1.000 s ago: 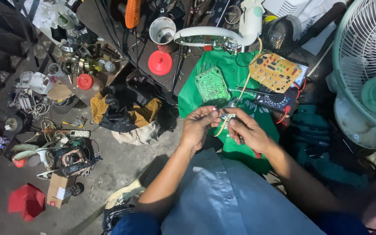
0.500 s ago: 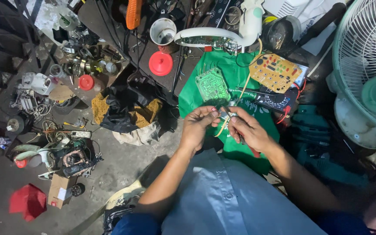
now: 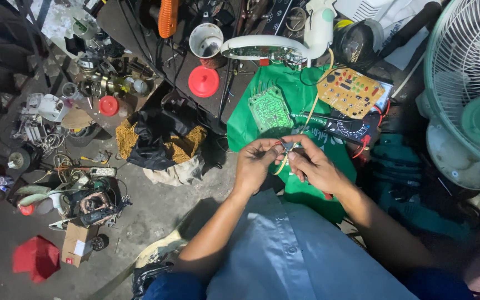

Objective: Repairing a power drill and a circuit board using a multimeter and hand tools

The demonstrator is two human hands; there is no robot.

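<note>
My left hand and my right hand meet over a green cloth, fingertips pinching a small metal part with a yellowish wire hanging from it. The wire runs up toward a yellow circuit board. A green circuit board lies on the cloth just beyond my hands. A red-handled tool pokes out under my right palm.
A white fan housing, a white cup and a red lid lie at the back. A fan with a wire grille stands at the right. Scrap parts, a motor and a cardboard box litter the floor at left.
My hands stay together on the small part and wire; the fingers shifted only slightly.
</note>
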